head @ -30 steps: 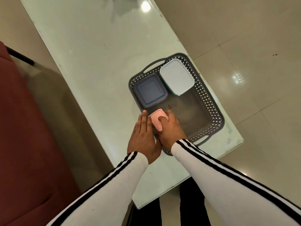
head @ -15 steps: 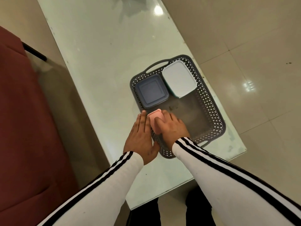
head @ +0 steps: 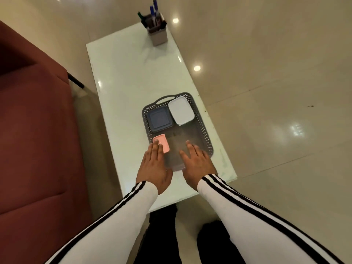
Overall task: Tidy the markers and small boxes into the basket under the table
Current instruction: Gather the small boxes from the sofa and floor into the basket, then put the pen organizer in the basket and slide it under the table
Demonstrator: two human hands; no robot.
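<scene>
A grey perforated basket sits on the white glass table. Inside it lie a dark blue box at the far left, a white box at the far right, and a small pink box at the near left. My left hand is flat with straight fingers, its fingertips touching the pink box's near edge. My right hand hovers over the basket's near right part, fingers straight and spread, holding nothing. At the table's far end stands a grey cup holding several markers.
A dark red sofa runs along the left side of the table. Glossy beige floor tiles lie to the right. My dark-clad legs stand at the table's near end.
My right hand let go of the pink box, which now lies flat in the basket. Both hands drew back toward me. The camera lifted, bringing the marker cup into view.
</scene>
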